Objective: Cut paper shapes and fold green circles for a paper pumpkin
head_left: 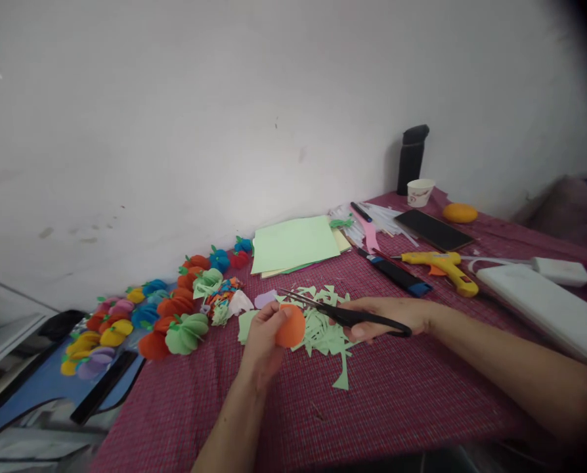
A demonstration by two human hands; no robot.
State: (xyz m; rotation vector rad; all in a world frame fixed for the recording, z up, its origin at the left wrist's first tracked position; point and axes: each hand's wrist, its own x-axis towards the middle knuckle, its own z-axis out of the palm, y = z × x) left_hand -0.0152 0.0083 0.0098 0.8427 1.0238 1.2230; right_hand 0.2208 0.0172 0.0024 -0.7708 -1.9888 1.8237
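Between the thumb and fingers of my left hand [266, 335] is an orange paper circle [292, 327], held upright above the table. My right hand [372, 316] grips black-handled scissors [345, 315], whose blades point left and pass by the circle's top edge. Whether the blades touch the paper I cannot tell. Beneath and behind both hands lies a heap of light green paper scraps [320, 332]. A lilac paper piece [265, 299] lies just behind my left hand.
Folded paper pumpkins [188, 333] in several colours crowd the left side. Green paper sheets [296, 244] lie against the wall. Rightward are a utility knife [396, 274], a yellow glue gun [444, 263], a phone [432, 228], a paper cup [420, 193], a black bottle [412, 161] and a white power bank [544, 305].
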